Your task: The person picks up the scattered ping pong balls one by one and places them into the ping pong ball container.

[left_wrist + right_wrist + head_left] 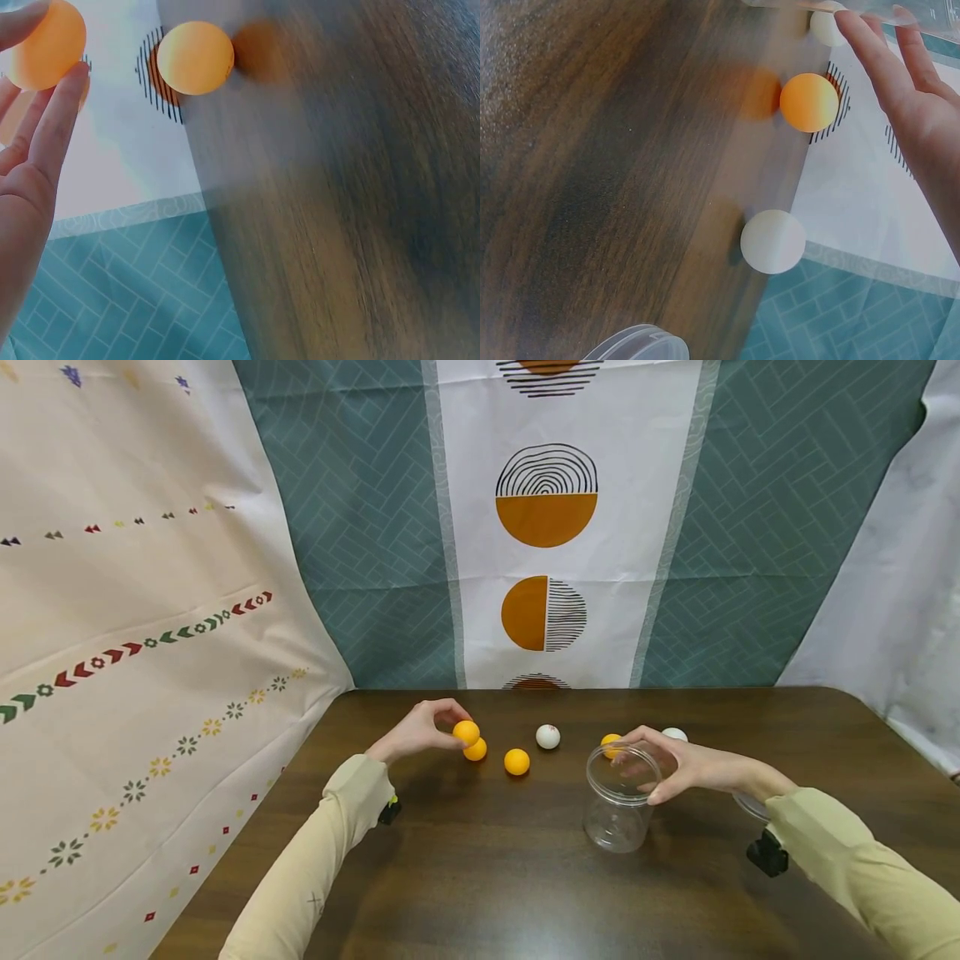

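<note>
A clear, round plastic jar stands upright and lidless on the dark brown wooden table, with nothing inside it. The right hand curls its fingers over the jar's rim. The left hand pinches a small orange ball in its fingertips, just above a second orange ball. More orange and white balls lie between the hands. Patterned teal, white and cream cloths hang behind the table.
</note>
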Action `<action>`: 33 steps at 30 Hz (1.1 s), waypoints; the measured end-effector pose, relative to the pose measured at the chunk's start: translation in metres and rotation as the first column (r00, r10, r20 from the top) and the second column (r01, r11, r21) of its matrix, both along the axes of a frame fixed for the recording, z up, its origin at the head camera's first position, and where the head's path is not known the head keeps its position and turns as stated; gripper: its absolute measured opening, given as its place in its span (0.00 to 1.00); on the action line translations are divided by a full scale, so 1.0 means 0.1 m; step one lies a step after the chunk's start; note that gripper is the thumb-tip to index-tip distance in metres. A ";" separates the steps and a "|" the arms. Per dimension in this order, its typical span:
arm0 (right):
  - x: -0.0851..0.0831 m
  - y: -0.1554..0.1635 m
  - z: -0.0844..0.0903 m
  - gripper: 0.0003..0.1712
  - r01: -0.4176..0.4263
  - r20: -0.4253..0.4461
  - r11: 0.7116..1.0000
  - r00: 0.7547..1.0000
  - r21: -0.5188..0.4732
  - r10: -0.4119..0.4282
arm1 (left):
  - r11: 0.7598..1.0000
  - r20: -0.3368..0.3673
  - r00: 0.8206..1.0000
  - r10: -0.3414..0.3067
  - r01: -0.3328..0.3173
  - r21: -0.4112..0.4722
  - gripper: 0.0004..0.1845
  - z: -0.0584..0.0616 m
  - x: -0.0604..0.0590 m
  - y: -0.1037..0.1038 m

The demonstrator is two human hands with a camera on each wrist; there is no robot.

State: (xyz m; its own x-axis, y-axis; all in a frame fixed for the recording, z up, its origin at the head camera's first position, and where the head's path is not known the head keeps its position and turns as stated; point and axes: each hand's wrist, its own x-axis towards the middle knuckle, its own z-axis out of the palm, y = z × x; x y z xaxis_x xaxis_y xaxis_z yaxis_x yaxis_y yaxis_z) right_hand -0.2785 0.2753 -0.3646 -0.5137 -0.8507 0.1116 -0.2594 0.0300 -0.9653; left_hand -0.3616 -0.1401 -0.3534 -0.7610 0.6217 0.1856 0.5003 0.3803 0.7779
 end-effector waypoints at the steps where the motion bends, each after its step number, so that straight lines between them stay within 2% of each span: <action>1: 0.00 0.00 0.00 0.38 0.001 0.000 1.000 1.000 0.001 -0.001 | 1.000 0.004 1.000 0.000 0.000 0.001 0.16 0.00 0.00 0.01; 10: 0.01 0.00 0.00 0.39 0.007 0.007 1.000 1.000 0.008 -0.007 | 1.000 0.020 1.000 -0.018 0.018 0.013 0.16 0.03 0.00 0.09; 22: 0.00 0.01 -0.01 0.38 0.008 0.007 1.000 1.000 0.011 -0.008 | 0.997 -0.003 0.999 -0.054 0.055 0.057 0.16 0.08 0.01 0.24; 28: -0.01 0.01 -0.02 0.38 0.003 -0.003 1.000 1.000 0.002 -0.003 | 0.997 -0.020 0.999 -0.035 0.036 0.063 0.15 0.09 0.00 0.29; 33: -0.01 0.01 -0.02 0.37 -0.004 -0.002 1.000 1.000 -0.012 0.004 | 0.997 0.006 1.000 -0.025 0.024 0.069 0.16 0.15 0.05 0.33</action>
